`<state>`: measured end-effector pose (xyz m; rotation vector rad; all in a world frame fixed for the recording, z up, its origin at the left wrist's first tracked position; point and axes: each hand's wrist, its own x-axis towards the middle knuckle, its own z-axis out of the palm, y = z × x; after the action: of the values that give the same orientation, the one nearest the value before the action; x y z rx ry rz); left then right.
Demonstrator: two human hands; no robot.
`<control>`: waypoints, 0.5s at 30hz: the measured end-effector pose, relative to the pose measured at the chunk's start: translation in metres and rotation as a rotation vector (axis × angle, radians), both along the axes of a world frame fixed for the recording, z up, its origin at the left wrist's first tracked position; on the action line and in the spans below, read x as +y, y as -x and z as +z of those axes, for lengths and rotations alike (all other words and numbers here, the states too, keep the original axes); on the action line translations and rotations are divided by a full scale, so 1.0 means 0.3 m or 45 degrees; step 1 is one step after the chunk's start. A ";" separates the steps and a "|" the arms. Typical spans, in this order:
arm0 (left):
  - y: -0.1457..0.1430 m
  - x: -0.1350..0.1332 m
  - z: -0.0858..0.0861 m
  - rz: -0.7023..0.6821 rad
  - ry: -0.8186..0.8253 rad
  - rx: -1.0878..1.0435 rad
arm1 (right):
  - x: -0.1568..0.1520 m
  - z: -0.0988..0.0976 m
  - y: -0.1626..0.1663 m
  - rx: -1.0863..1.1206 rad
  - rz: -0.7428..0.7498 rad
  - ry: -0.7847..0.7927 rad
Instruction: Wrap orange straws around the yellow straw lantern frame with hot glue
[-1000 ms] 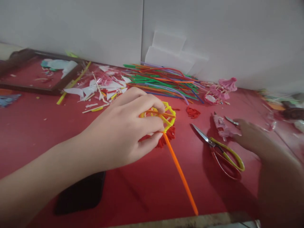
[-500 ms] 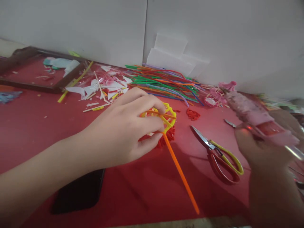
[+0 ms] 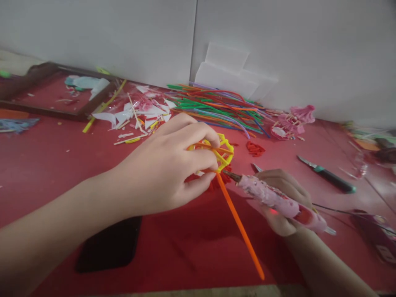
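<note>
My left hand is closed on a small round frame of yellow pipe cleaners, its fingers hiding much of the left side. A long orange pipe cleaner hangs from the frame down to the right. My right hand grips a glue gun wrapped in worn pink material, with a red light and a clear stick at its rear. The dark nozzle is close to where the orange strip meets the frame; whether they touch I cannot tell. Red pieces lie beneath the frame.
Loose coloured pipe cleaners lie along the wall beside white scraps. Scissors are mostly hidden behind my right hand. A craft knife, a pink model, a dark phone and a wooden frame rest on the red table.
My right hand has brought the glue gun left from the table's right side to the yellow frame, now covering most of the scissors. My left hand keeps its hold.
</note>
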<state>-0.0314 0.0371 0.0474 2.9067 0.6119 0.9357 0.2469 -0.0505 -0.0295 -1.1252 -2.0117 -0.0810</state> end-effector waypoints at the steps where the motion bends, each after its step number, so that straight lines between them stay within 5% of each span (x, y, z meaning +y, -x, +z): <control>1: 0.000 0.000 0.000 -0.003 -0.001 -0.004 | 0.001 0.007 0.004 0.015 0.044 -0.009; 15: -0.003 0.003 0.003 -0.008 -0.018 -0.008 | 0.004 0.051 0.028 0.013 0.128 -0.101</control>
<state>-0.0305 0.0380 0.0483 2.9148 0.5981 0.9517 0.2386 -0.0492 -0.0143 -0.9719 -2.0346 -0.1027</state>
